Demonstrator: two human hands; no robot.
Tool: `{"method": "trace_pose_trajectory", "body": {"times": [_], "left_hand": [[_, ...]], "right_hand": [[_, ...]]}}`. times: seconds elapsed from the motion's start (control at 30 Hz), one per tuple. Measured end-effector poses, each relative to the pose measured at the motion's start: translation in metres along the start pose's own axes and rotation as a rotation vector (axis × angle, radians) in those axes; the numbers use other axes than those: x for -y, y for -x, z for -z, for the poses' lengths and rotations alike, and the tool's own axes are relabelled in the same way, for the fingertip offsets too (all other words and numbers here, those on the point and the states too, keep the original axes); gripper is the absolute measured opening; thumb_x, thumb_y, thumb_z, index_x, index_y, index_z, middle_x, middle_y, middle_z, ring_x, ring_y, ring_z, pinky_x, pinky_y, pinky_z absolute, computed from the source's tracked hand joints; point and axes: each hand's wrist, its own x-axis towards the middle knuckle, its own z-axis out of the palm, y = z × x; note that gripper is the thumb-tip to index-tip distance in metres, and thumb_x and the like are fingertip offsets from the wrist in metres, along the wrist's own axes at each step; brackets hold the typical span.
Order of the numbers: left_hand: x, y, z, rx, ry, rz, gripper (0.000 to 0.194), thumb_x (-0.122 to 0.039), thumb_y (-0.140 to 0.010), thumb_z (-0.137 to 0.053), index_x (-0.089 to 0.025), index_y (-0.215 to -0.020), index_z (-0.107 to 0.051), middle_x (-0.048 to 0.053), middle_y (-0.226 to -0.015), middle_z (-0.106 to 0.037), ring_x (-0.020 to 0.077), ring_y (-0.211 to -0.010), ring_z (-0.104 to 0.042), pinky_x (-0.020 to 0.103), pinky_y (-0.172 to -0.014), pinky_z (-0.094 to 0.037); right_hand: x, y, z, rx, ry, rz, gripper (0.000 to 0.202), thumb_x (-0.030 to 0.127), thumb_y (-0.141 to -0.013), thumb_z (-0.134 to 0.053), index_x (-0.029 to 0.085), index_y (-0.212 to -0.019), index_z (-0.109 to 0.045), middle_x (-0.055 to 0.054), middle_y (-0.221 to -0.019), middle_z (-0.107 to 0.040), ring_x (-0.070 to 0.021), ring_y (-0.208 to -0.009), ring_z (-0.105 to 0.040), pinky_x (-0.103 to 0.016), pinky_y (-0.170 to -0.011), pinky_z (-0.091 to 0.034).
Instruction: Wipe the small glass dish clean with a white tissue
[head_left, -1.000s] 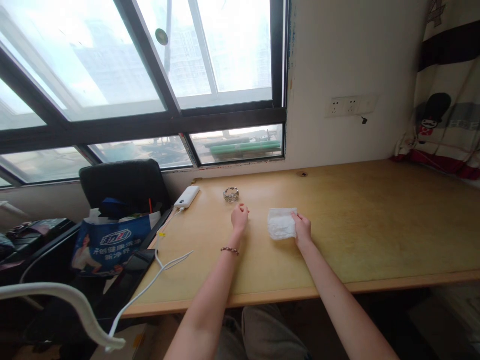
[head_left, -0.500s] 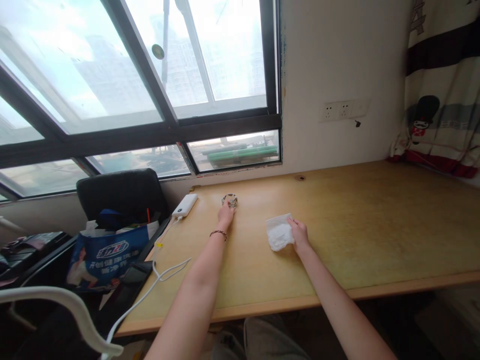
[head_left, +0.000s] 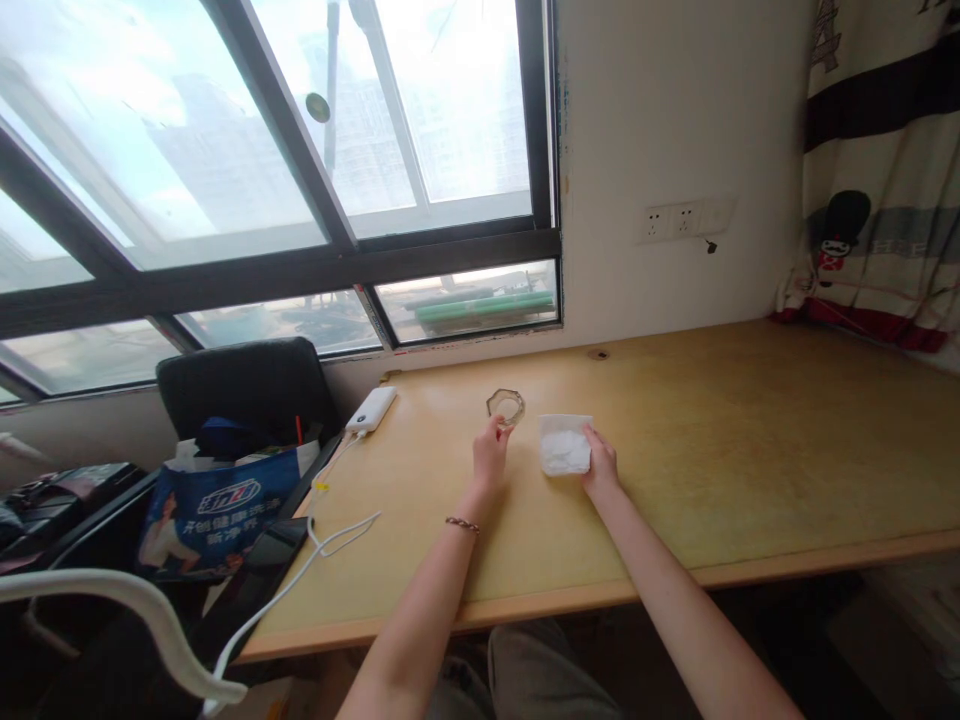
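The left hand (head_left: 489, 462) holds a clear, faceted, ring-shaped dish (head_left: 506, 404), apparently glass, by its near edge, thumb and fingers drawn narrow in a pinch. Just to its right, the right hand (head_left: 602, 466) grips the right side of a thin white square of cloth or tissue (head_left: 565, 447), fingers closed on that side. Dish and square are near each other but apart, both over the left-centre of the pale yellow wooden desk (head_left: 697, 430); whether the dish touches the desktop, I cannot tell.

The step in hand looks like bringing the dish beside the square. From here, any contact between them would call for a steady pinch on the rim and the square kept open — its loose left side is unsupported.

Half a second earlier the left hand was at the dish farther left, toward the white power bank (head_left: 373, 409); now both are closer to the square. The square, which hung tilted then, sits more level, and the right hand has barely moved.
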Motion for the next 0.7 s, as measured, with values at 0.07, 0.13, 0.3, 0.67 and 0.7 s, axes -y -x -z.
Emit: {"method": "trace_pose_trajectory", "body": {"times": [0.07,0.13,0.3,0.67,0.7], "left_hand": [[-0.019,0.016,-0.009,0.033,0.02,-0.023,0.023,-0.034,-0.078,-0.043,-0.02,-0.094,-0.051,-0.001,-0.061,-0.054,0.0124,-0.056,-0.05,0.021,-0.055,-0.034],[-0.033,0.03,-0.017,0.068,0.034,-0.039,0.023,-0.035,-0.078,-0.043,-0.02,-0.093,-0.051,-0.001,-0.062,-0.055,0.0117,-0.056,-0.05,0.02,-0.055,-0.034],[-0.042,0.049,-0.026,0.143,-0.01,-0.074,0.019,-0.027,-0.076,-0.049,-0.021,-0.093,-0.053,-0.001,-0.062,-0.055,0.0112,-0.058,-0.051,0.02,-0.055,-0.035],[-0.038,0.055,-0.015,0.084,-0.205,-0.263,0.021,-0.015,-0.077,-0.043,-0.018,-0.096,-0.051,0.004,-0.075,-0.055,0.0144,-0.071,-0.051,0.024,-0.063,-0.039],[-0.038,0.055,-0.014,0.092,-0.227,-0.291,0.021,-0.015,-0.077,-0.043,-0.018,-0.096,-0.051,0.005,-0.075,-0.055,0.0148,-0.071,-0.05,0.024,-0.063,-0.039]], "right_hand": [[0.0,-0.001,0.0,0.01,-0.047,-0.011,0.023,0.029,-0.057,-0.065,0.013,-0.073,-0.06,-0.001,-0.068,-0.065,-0.0146,-0.061,-0.059,-0.024,-0.056,-0.048],[0.002,0.0,0.0,0.102,-0.087,-0.079,0.02,0.027,-0.061,-0.061,0.013,-0.076,-0.06,-0.002,-0.073,-0.065,-0.0151,-0.066,-0.06,-0.024,-0.059,-0.049],[0.011,0.011,-0.003,0.346,-0.123,-0.177,0.017,0.023,-0.07,-0.051,0.015,-0.082,-0.06,-0.004,-0.079,-0.064,-0.0129,-0.071,-0.059,-0.024,-0.063,-0.049],[-0.004,0.021,-0.005,0.412,0.392,0.131,0.037,0.029,-0.06,-0.063,0.015,-0.093,-0.055,0.0,-0.074,-0.057,-0.0084,-0.059,-0.05,-0.019,-0.055,-0.041],[-0.005,0.02,-0.004,0.413,0.464,0.148,0.034,0.033,-0.061,-0.061,0.014,-0.089,-0.056,0.0,-0.072,-0.057,-0.0084,-0.057,-0.049,-0.019,-0.053,-0.04]]}}
